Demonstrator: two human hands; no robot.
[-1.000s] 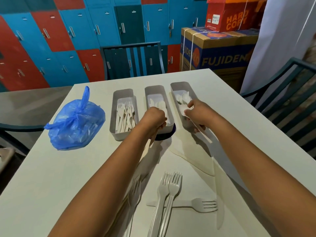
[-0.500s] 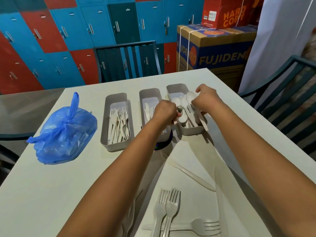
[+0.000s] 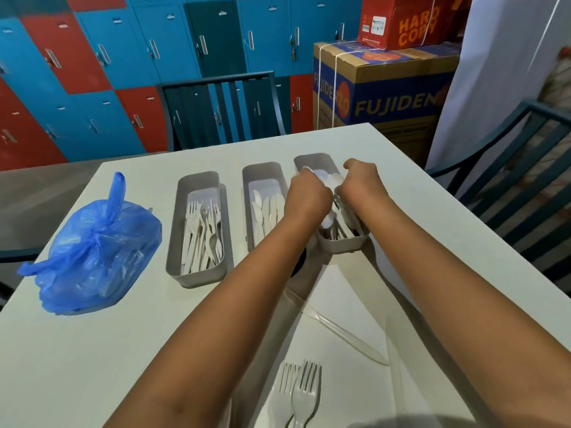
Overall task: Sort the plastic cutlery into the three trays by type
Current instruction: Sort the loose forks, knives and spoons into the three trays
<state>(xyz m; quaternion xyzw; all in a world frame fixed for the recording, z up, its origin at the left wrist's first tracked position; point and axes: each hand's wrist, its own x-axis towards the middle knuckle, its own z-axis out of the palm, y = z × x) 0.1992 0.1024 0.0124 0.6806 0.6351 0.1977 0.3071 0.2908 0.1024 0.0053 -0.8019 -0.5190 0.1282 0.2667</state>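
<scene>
Three grey trays stand side by side on the white table [image 3: 92,359]. The left tray [image 3: 197,280] holds forks [image 3: 202,236], the middle tray [image 3: 261,167] holds knives [image 3: 267,211], and the right tray [image 3: 343,247] holds spoons [image 3: 344,223]. Both my hands are over the right tray. My left hand [image 3: 309,199] is curled around white spoons that stick out above and below it. My right hand [image 3: 361,183] pinches a spoon [image 3: 335,180] close beside the left hand. Two loose forks [image 3: 298,393] and a loose knife [image 3: 346,335] lie near me.
A tied blue plastic bag [image 3: 92,248] sits on the table left of the trays. A dark chair [image 3: 222,112] stands at the far edge and another chair [image 3: 519,186] at the right. Cardboard boxes [image 3: 386,88] are stacked behind.
My left hand has moved from the middle tray over to the right tray. My right hand has gone further back along the right tray with its spoon. Both hands now meet there.
</scene>
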